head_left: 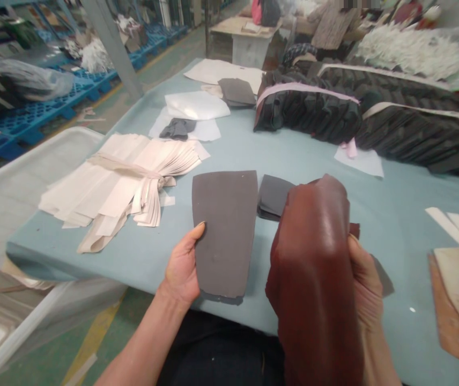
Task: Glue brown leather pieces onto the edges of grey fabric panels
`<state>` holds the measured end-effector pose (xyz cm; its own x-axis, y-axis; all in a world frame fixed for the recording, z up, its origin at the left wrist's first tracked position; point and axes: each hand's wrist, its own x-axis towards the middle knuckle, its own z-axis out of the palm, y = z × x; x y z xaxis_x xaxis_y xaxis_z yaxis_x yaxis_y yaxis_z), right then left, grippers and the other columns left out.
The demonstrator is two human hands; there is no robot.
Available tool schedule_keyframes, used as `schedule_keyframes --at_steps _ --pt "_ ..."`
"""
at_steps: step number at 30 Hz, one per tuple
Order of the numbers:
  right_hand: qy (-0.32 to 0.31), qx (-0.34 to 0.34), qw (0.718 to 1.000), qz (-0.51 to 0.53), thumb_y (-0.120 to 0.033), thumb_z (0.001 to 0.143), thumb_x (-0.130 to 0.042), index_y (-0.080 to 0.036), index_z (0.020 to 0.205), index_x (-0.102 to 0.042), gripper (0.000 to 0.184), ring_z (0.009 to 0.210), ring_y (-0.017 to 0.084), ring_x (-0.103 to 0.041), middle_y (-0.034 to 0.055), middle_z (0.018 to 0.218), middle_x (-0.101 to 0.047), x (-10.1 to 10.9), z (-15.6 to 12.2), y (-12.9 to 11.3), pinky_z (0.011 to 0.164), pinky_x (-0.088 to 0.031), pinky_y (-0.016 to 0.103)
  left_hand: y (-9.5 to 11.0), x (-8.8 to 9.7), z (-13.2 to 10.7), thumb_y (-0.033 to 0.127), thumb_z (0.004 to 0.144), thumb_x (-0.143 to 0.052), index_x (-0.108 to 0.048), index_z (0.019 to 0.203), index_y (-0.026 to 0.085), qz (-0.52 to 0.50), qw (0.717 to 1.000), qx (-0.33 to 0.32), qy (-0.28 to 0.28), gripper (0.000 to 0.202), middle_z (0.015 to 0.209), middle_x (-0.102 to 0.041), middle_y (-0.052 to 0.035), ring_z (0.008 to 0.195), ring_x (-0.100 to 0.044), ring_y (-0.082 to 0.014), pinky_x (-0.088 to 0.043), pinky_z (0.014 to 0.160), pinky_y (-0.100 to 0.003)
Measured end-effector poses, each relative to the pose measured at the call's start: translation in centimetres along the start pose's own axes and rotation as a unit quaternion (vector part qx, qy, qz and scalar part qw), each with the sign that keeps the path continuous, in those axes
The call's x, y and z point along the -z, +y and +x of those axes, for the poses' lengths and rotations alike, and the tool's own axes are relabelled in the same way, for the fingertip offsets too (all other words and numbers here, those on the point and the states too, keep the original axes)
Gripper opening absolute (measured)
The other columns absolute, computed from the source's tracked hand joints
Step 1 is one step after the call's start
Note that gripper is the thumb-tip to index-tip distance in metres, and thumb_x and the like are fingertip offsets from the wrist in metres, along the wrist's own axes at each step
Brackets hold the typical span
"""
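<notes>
My left hand (pixel 182 267) grips a flat grey tapered panel (pixel 224 230) by its left edge, thumb on top, holding it over the near edge of the pale blue table (pixel 253 150). My right hand (pixel 364 284) is closed on a shiny reddish-brown leather piece (pixel 313 268) that drapes down in front of it and hides most of the fingers. A small stack of dark grey pieces (pixel 273 195) lies on the table just behind the two hands.
A tied bundle of cream cut pieces (pixel 120 179) lies at left. White sheets and dark scraps (pixel 191 115) sit farther back. Long bundled stacks of black pieces (pixel 374 118) fill the right rear. Tan boards (pixel 458 300) lie at right. A white bin (pixel 20 182) stands left of the table.
</notes>
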<state>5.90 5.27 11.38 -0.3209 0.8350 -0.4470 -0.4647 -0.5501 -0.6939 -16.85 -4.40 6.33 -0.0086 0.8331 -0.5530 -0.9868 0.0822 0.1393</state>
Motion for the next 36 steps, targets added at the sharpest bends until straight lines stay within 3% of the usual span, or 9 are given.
schedule_keyframes --at_steps 6,11,14,17,20,22,27,33,36 --pt "-0.031 -0.053 0.998 0.007 -0.057 0.07 -0.094 -0.027 0.105 -0.086 0.046 0.096 0.032 -0.082 0.0057 0.109 -0.084 0.9 0.3 0.4 0.103 -0.066 0.049 -0.3 -0.9 -0.2 0.026 0.102 -0.06 -0.078 0.109 0.01 0.065 0.996 -0.035 0.054 0.025 0.089 -0.085 -0.0096 0.081 -0.084 -0.0235 -0.067 0.098 -0.039" --pt "0.02 -0.089 0.994 0.056 -0.052 0.069 -0.097 -0.028 0.102 -0.084 0.042 0.101 0.028 -0.081 0.0012 0.108 -0.084 -0.7 -0.9 0.2 0.101 -0.067 0.041 -1.1 -1.3 0.1 0.025 0.086 -0.082 -0.076 0.115 0.018 0.162 0.976 -0.133 0.062 0.031 0.097 -0.086 -0.0053 0.077 -0.082 -0.021 -0.069 0.075 -0.031" --pt "0.029 -0.117 0.991 0.055 -0.054 0.07 -0.097 -0.025 0.105 -0.083 0.048 0.097 0.025 -0.081 0.0026 0.106 -0.084 -1.4 -1.3 0.2 0.098 -0.067 0.037 -0.6 -0.9 0.8 0.046 0.075 -0.093 -0.075 0.116 0.016 0.278 0.94 -0.181 0.085 0.053 0.091 -0.085 -0.007 0.071 -0.079 -0.0229 -0.066 0.065 -0.03" --pt "0.048 -0.125 0.991 0.004 -0.053 0.069 -0.098 -0.021 0.115 -0.081 0.058 0.087 0.025 -0.081 0.0056 0.101 -0.084 -1.7 -1.3 0.4 0.089 -0.069 0.037 1.4 -0.2 2.1 0.06 0.071 -0.091 -0.073 0.125 0.014 0.425 0.86 -0.254 0.126 0.073 0.084 -0.083 -0.0074 0.07 -0.077 -0.0244 -0.06 0.06 -0.029" --pt "0.063 -0.082 0.993 -0.051 -0.05 0.066 -0.101 -0.02 0.123 -0.078 0.068 0.079 0.026 -0.08 0.0079 0.098 -0.084 -1.8 -1.2 0.8 0.081 -0.069 0.039 3.9 0.5 3.5 0.058 0.074 -0.084 -0.068 0.135 0.013 0.528 0.766 -0.325 0.171 0.077 0.078 -0.08 -0.0058 0.064 -0.072 -0.0218 -0.052 0.054 -0.026" --pt "0.069 -0.064 0.994 -0.057 -0.051 0.066 -0.101 -0.019 0.121 -0.078 0.069 0.082 0.028 -0.08 0.0099 0.1 -0.084 -1.7 -1.0 0.8 0.08 -0.069 0.04 5.2 0.8 4.1 0.054 0.076 -0.08 -0.068 0.135 0.013 0.548 0.743 -0.336 0.186 0.074 0.079 -0.08 -0.0057 0.06 -0.069 -0.0201 -0.05 0.052 -0.026" --pt "0.14 -0.019 0.99 -0.019 -0.05 0.064 -0.101 -0.02 0.117 -0.079 0.065 0.081 0.028 -0.081 0.0087 0.102 -0.084 0.0 0.2 -1.2 0.074 -0.071 0.038 5.6 0.7 3.8 0.047 0.076 -0.081 -0.065 0.138 0.014 0.489 0.769 -0.362 0.197 0.073 0.08 -0.08 -0.0037 0.063 -0.072 -0.02 -0.054 0.056 -0.025" --pt "0.239 0.255 0.937 -0.017 -0.031 0.066 -0.099 -0.026 0.117 -0.08 0.055 0.093 0.019 -0.081 0.0003 0.12 -0.082 2.3 1.2 -7.4 0.079 -0.07 0.024 5.2 0.7 2.7 0.04 0.081 -0.082 -0.067 0.141 0.023 0.488 0.758 -0.366 0.23 0.064 0.087 -0.083 0.0001 0.075 -0.077 -0.0196 -0.057 0.06 -0.021" --pt "0.26 0.325 0.909 -0.026 -0.029 0.067 -0.097 -0.028 0.117 -0.079 0.054 0.108 0.02 -0.079 -0.0002 0.124 -0.081 3.5 1.6 -9.7 0.081 -0.07 0.023 5.9 1.7 2.9 0.043 0.082 -0.083 -0.068 0.143 0.03 0.522 0.727 -0.351 0.275 0.063 0.092 -0.084 0.0024 0.074 -0.077 -0.0204 -0.058 0.057 -0.023"
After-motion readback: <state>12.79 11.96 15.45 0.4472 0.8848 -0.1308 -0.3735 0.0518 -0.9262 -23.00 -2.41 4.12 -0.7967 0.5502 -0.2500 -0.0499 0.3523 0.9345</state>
